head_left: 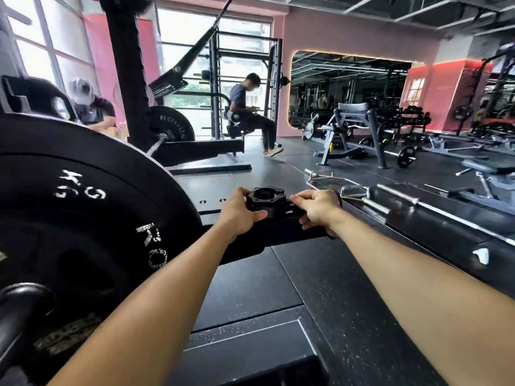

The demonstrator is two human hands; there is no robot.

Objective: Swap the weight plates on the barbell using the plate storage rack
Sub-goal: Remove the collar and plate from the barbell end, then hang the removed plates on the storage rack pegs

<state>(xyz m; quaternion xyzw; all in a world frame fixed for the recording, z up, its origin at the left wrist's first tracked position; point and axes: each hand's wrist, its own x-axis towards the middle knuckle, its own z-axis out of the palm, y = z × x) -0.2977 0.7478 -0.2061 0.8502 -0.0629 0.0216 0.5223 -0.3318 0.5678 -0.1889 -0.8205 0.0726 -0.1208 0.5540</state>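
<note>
While the large black weight plate (pixel 83 218) sits on the barbell at the left of the view, a black collar clamp (pixel 266 200) is held at the far end of the sleeve (pixel 278 235), well apart from the plate face. The left hand (pixel 239 213) is curled round the clamp's left side, thumb underneath. The right hand (pixel 316 208) is closed on the clamp's lever side, fingertips pinching toward it; exact contact is partly masked by the clamp body.

Progress, as judged: early. The collar appears to be at or off the sleeve tip, so the plate is probably freed but not yet slid off. Removal, racking, and loading of a replacement plate remain to be done, and likely the same at the other end.

Hidden or unclear: the plate's lower half is cut by the frame edge; its white lettering is blurred by motion. Whether the clamp encircles the sleeve or is clear of it cannot be told. A second plate (pixel 171 126) is seen on a rack upright (pixel 125 79) behind; the storage rack itself is not identified with certainty.
</note>
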